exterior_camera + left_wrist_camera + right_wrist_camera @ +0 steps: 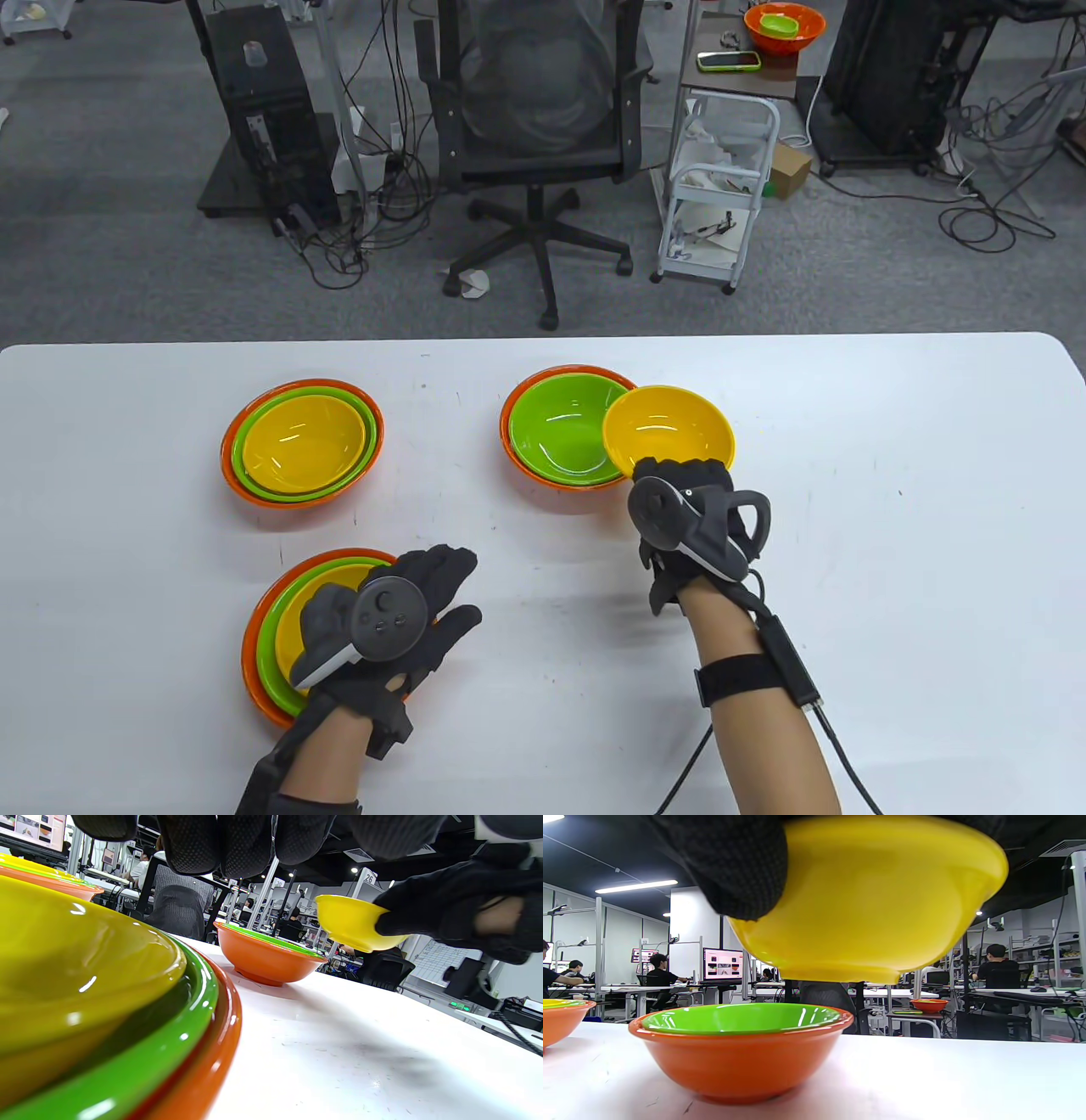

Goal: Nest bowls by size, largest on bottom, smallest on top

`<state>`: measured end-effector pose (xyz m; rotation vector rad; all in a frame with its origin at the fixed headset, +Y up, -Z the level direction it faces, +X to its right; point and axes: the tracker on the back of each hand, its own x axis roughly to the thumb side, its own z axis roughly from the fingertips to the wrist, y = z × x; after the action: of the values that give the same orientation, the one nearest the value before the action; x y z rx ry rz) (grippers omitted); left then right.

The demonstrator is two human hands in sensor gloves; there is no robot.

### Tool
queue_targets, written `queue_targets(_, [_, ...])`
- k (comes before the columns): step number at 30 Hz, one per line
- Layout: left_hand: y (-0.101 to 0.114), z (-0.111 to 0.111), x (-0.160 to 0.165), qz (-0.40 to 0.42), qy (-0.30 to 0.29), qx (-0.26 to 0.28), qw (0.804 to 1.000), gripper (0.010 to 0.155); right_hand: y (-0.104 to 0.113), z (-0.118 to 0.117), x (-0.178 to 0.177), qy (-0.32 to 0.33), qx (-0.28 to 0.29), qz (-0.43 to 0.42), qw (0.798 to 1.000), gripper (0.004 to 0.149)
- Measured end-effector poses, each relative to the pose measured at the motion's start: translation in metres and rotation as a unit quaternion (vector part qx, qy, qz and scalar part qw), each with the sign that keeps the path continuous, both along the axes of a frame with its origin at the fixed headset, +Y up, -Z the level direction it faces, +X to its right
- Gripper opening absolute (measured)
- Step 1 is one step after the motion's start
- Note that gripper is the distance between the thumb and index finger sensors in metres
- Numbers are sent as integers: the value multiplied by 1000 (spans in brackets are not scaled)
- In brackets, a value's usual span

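Note:
My right hand (pixel 679 480) grips a small yellow bowl (pixel 668 429) by its near rim and holds it in the air, overlapping the right edge of a green bowl (pixel 564 429) nested in an orange bowl (pixel 509 441). In the right wrist view the yellow bowl (pixel 874 899) hangs above the orange bowl (pixel 742 1056) with the green bowl (pixel 738 1018) inside. My left hand (pixel 424 598) hovers with fingers spread over the near-left nested stack of orange (pixel 254 654), green and yellow bowls, holding nothing. That stack fills the left of the left wrist view (pixel 85 984).
A third full stack, orange, green and yellow (pixel 303 441), sits at the far left of the white table (pixel 891 509). An office chair (pixel 539 127) and a cart (pixel 721 187) stand beyond the table's far edge.

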<state>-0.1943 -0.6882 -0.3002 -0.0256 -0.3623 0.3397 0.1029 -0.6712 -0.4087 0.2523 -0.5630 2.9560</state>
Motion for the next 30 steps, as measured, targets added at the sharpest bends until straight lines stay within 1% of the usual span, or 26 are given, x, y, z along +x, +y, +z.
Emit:
queue_targets(4, [-1, -1, -2, 5, 4, -3, 1000, 68, -4, -20, -14, 5, -10, -2, 1000, 40])
queue_targets(9, [-1, -1, -3, 8, 6, -4, 1000, 68, -8, -37, -26, 5, -19, -6, 1000, 40])
queue_targets(12, [0, 0, -3, 3, 7, 2, 1000, 68, -14, -47, -36, 10, -25, -10, 1000, 40])
queue_targets(20, [0, 0, -1, -1, 5, 5, 1000, 68, -26, -63, -52, 12, -41, -15, 999, 40])
queue_targets(30, [-1, 0, 1, -4, 3, 6, 1000, 68, -43, -71, -52, 0, -62, -10, 998, 41])
